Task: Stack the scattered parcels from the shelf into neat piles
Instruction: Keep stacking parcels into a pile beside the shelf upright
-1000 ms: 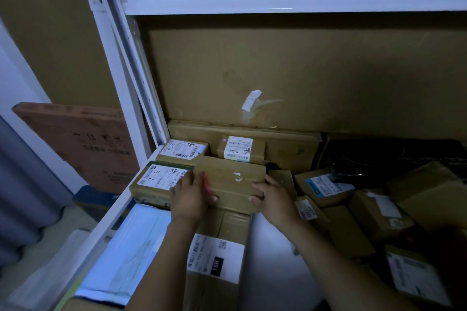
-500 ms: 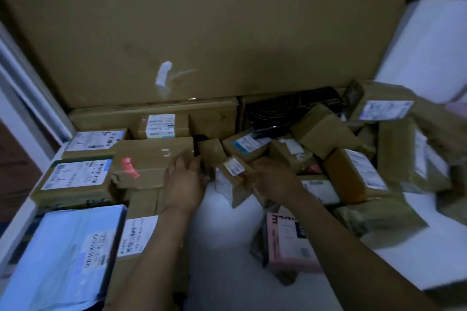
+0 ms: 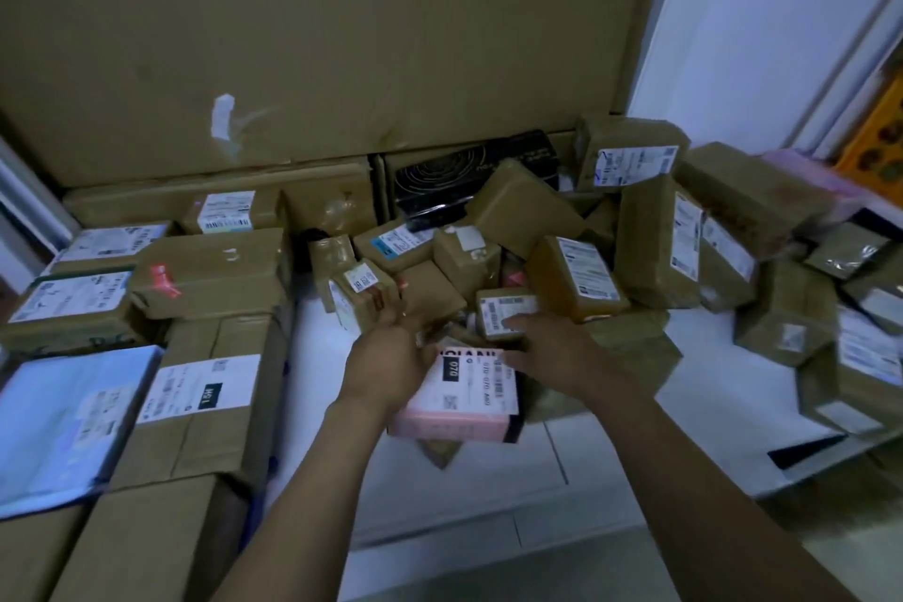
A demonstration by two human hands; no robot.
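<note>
Left hand (image 3: 391, 352), right hand (image 3: 547, 343) among parcels (image 3: 574, 281)

A white label on the pink parcel (image 3: 454, 420) reads "070" in a black box, below partly hidden capitals "OLAN"; other labels blur.

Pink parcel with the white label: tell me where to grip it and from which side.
Take the pink parcel by its left and right edges, coming from the near side. It lies flat, label up, with no parcel on it. Brown parcels crowd its far end, while its near edge faces the person unobstructed.
</note>
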